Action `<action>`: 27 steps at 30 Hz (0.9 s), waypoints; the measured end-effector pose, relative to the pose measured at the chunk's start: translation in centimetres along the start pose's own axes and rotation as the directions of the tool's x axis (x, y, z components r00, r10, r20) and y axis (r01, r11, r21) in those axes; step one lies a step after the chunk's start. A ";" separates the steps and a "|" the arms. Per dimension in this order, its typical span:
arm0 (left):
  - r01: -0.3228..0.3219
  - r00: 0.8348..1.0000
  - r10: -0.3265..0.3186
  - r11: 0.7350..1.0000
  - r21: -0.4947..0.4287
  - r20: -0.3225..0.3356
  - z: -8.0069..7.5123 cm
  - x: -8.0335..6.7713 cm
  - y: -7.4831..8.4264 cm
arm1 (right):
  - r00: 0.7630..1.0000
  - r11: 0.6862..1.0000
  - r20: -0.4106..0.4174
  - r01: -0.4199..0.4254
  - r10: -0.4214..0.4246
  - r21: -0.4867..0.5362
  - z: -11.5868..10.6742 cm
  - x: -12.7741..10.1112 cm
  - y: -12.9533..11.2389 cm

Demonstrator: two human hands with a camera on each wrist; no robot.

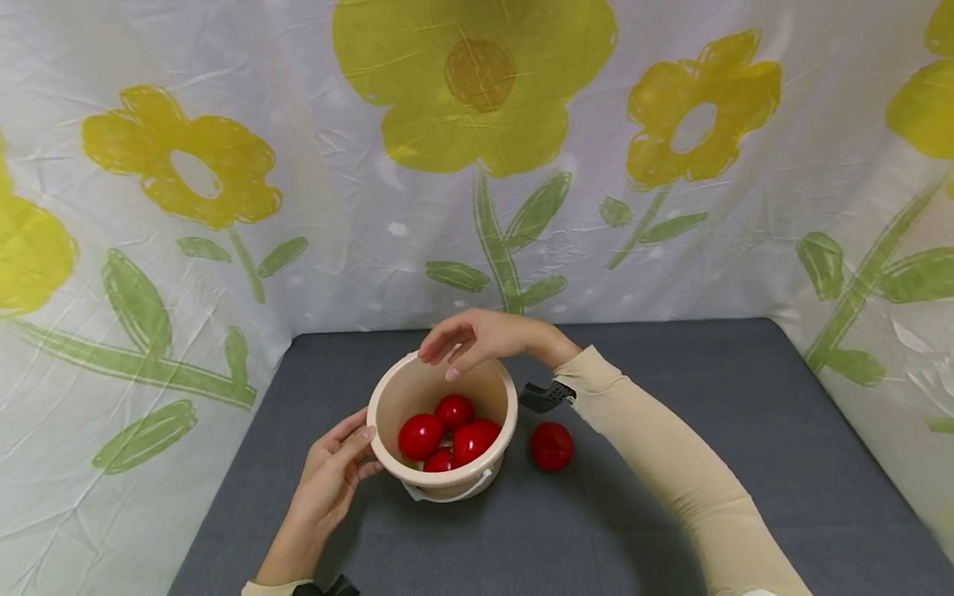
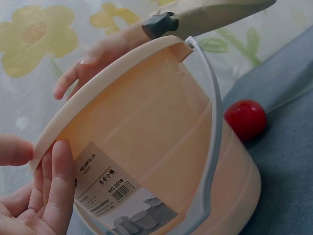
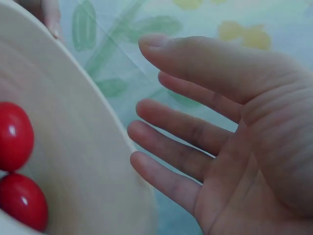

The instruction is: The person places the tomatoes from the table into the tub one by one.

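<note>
Four red balls point(image 1: 447, 434) already lie in the bucket point(image 1: 387, 397); one red ball point(image 1: 551, 445) remains on the desk point(image 1: 671, 530), right of it. Left hand point(image 1: 331, 472) grasps the rim; right hand point(image 1: 477, 338) hovers above, fingers released.

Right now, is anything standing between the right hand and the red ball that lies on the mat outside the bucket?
Nothing visible does. The right hand hovers open over the bucket's far rim, and the loose red ball lies on the grey mat just right of the bucket, beside the right forearm, with only bare mat around it.
</note>
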State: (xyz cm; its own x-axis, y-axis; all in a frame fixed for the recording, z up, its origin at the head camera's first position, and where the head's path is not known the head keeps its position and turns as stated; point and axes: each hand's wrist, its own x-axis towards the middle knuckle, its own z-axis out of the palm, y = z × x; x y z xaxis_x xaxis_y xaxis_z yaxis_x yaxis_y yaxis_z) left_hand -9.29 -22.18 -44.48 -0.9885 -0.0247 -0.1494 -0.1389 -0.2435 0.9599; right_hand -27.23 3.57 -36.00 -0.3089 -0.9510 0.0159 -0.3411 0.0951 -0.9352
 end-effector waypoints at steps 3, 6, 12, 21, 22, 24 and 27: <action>0.001 1.000 -0.001 1.000 0.002 -0.008 0.0 0.0 0.0 | 0.998 1.000 -0.059 0.006 -0.005 0.015 -0.8 -1.4 0.0; 0.004 1.000 -0.004 1.000 0.010 -0.010 0.1 0.0 0.0 | 0.993 1.000 -0.120 0.008 -0.006 0.023 -1.4 -3.1 -0.2; 0.013 1.000 -0.012 1.000 0.016 -0.019 0.0 0.1 0.0 | 0.967 0.999 -0.252 -0.037 0.038 0.009 -1.9 -6.9 0.6; 0.002 1.000 -0.002 1.000 0.020 -0.003 -0.1 0.1 0.0 | 0.930 0.996 -0.355 -0.080 0.091 0.046 -0.1 -11.8 5.0; 0.003 1.000 -0.003 1.000 0.019 -0.003 0.0 0.1 0.0 | 0.929 0.995 -0.357 -0.089 0.103 0.055 0.3 -12.2 5.6; 0.004 1.000 -0.004 1.000 0.020 -0.001 0.0 0.1 0.0 | 0.925 0.992 -0.360 -0.106 0.123 0.066 1.0 -12.9 6.8; 0.004 1.000 -0.004 1.000 0.025 0.001 0.0 0.1 -0.1 | 0.924 0.989 -0.352 -0.135 0.147 0.058 2.2 -13.7 8.5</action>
State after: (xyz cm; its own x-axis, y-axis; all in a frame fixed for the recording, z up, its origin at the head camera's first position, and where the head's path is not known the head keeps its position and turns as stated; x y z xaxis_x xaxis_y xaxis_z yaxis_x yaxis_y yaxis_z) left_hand -9.37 -22.17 -44.56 -0.9880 -0.0229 -0.1530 -0.1443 -0.2195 0.9649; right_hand -23.94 16.78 -44.95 -0.6481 -0.7615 0.0022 -0.2445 0.2053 -0.9477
